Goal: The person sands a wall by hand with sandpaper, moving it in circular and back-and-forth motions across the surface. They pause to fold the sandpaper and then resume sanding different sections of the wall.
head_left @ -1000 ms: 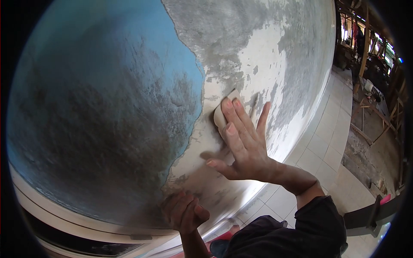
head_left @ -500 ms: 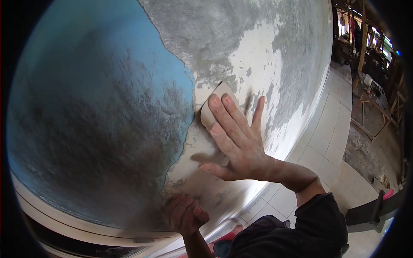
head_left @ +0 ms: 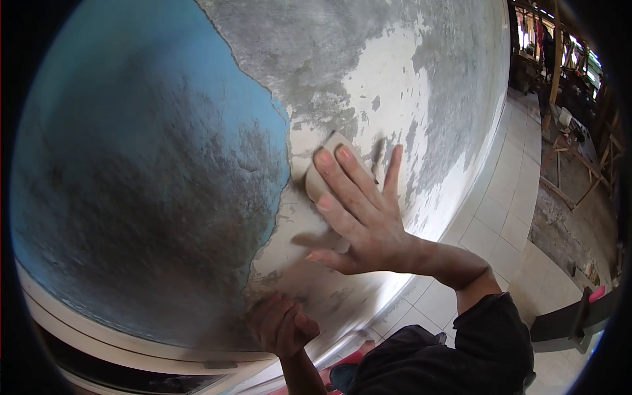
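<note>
My right hand [head_left: 372, 227] lies against the wall with its fingers stretched out. Under the fingertips it presses a piece of sandpaper [head_left: 315, 185], pale with a darker edge, flat on a whitish patch. A small bit of the sheet shows between thumb and forefinger. Lower down, my left hand [head_left: 283, 324] is curled into a loose fist close to the wall, with nothing sticking out of it. The wall's bare grey and white plaster [head_left: 388, 79] meets blue paint [head_left: 217, 99] along a ragged edge left of my right hand. Dark smudges cover much of the blue.
A pale frame [head_left: 131, 338] borders the wall at lower left. Light floor tiles [head_left: 490, 210] run along the wall's foot. Farther right are rough ground, wooden framing [head_left: 559, 178] and a white container [head_left: 565, 117]. A dark beam-like piece [head_left: 559, 327] stands at lower right.
The view has shifted slightly, moving the blue edge left. My right hand and the sandpaper have slid a little down and away from that edge. My left hand stays curled.
</note>
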